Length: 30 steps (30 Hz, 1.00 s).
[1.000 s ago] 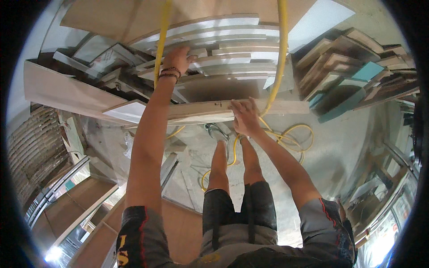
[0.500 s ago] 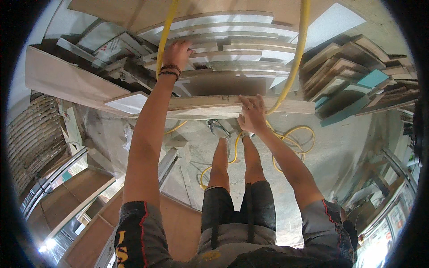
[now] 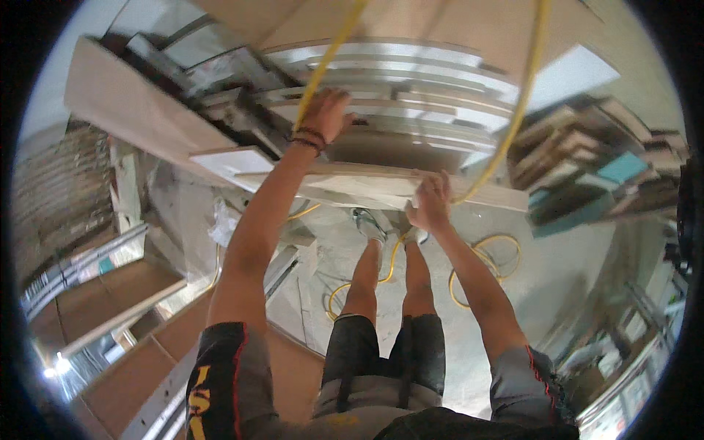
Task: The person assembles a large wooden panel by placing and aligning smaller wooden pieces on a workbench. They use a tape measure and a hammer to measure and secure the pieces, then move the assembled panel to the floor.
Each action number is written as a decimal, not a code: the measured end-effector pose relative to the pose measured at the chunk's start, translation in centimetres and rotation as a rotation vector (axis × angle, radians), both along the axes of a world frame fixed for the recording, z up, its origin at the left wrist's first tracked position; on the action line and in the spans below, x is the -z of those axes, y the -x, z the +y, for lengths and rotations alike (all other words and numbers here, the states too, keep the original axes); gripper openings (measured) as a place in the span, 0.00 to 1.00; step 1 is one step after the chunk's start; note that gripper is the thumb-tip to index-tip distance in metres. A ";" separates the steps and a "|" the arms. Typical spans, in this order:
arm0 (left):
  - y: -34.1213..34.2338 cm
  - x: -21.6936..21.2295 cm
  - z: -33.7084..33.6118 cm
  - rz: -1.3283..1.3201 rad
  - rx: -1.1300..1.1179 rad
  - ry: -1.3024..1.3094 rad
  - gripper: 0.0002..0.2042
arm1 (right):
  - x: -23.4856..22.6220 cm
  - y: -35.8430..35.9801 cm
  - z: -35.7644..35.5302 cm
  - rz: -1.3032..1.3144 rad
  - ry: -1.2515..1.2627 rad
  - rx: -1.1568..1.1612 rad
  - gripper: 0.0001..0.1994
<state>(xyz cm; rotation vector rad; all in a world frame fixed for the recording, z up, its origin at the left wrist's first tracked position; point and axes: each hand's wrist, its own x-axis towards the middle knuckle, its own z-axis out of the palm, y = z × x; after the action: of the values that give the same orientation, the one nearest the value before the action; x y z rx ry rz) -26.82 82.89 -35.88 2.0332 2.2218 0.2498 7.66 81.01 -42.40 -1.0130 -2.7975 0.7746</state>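
Right fingers [image 3: 443, 183] gripping pale board [image 3: 359, 188], left fingers [image 3: 338, 103] near stacked panels [image 3: 433, 107]

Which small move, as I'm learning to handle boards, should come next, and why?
Probably bring the left hand down to the front wooden board: only the right hand seems to grip it, fingers at its upper edge, while the left is over the stacked boards, close to the yellow hose.

This looks like a woodworking workshop: long boards [image 3: 422, 106] stand packed in rows, wood offcuts [image 3: 572, 143] are heaped beside them, a yellow hose [image 3: 525, 92] hangs in front, and the grey floor [image 3: 550, 293] is bare. The ribbed surface [image 3: 62, 191] at left is too blurred to identify.
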 end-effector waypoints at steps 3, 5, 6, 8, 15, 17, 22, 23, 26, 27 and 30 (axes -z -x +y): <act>0.2 -0.8 -0.3 0.136 -0.078 0.112 0.11 | 0.4 0.0 0.2 -0.019 -0.040 -0.001 0.34; 0.8 -0.1 -0.3 0.111 -0.100 0.115 0.09 | 0.6 0.5 0.5 -0.009 -0.060 0.000 0.33; 1.3 0.4 -0.2 0.094 -0.111 0.115 0.08 | 0.6 0.7 0.4 0.003 -0.074 -0.002 0.33; 1.9 0.7 0.7 0.140 -0.152 0.230 0.07 | 0.8 1.1 0.5 0.010 -0.086 0.004 0.33; 2.2 -0.5 1.8 -0.010 -0.178 0.303 0.08 | 0.6 2.8 1.7 -0.111 -0.078 0.036 0.33; 1.1 -2.2 1.8 -0.190 -0.281 0.187 0.11 | 0.4 3.4 1.9 -0.131 -0.070 0.056 0.34; -0.6 -3.6 -1.0 -0.437 -0.256 -0.108 0.15 | 1.4 4.6 2.8 -0.145 -0.030 0.062 0.34; -1.7 -4.2 -2.2 -0.510 -0.256 -0.210 0.15 | 1.7 4.7 2.8 -0.095 -0.032 0.103 0.35; -5.6 -7.7 -6.8 -0.542 -0.325 -0.516 0.13 | 4.0 4.2 3.6 -0.129 -0.065 0.125 0.36; -7.0 -8.1 -9.3 -0.607 -0.418 -0.459 0.13 | 3.7 4.4 3.8 -0.100 -0.012 0.077 0.36; -10.7 -7.7 -16.3 -0.693 -0.622 -0.389 0.13 | 3.0 4.6 3.8 -0.089 -0.022 0.069 0.38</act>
<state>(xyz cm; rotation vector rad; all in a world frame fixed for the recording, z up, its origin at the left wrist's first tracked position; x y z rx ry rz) -16.11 66.54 -28.15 1.0162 2.3242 1.2946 3.01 84.78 -45.43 -1.1616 -2.8204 0.7056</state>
